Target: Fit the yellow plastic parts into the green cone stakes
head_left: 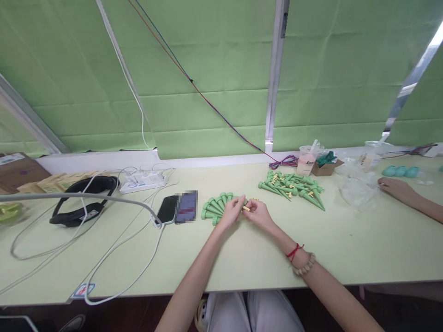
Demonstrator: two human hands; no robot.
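Note:
My left hand (232, 213) is closed near the middle of the table, and a bit of a green spike (245, 202) shows at its fingertips. Most of that spike is hidden by the fingers. Just to the right, my right hand (260, 215) pinches a small yellow plug (246, 208) close against the left fingertips. Beside my left hand, several green cone-shaped spikes (215, 204) lie fanned out, wide ends outward. A loose pile of green spikes (297, 185) mixed with small yellow plugs (310, 194) lies beyond my right hand.
Two phones (186, 207) lie left of the fan. Further left are a black headset (71, 216), loose white cables (152, 258) and a power strip (143, 181). Drink cups (306, 160), a small box (325, 168) and plastic bags (358, 186) stand right. Another person's hand (398, 189) rests at the far right.

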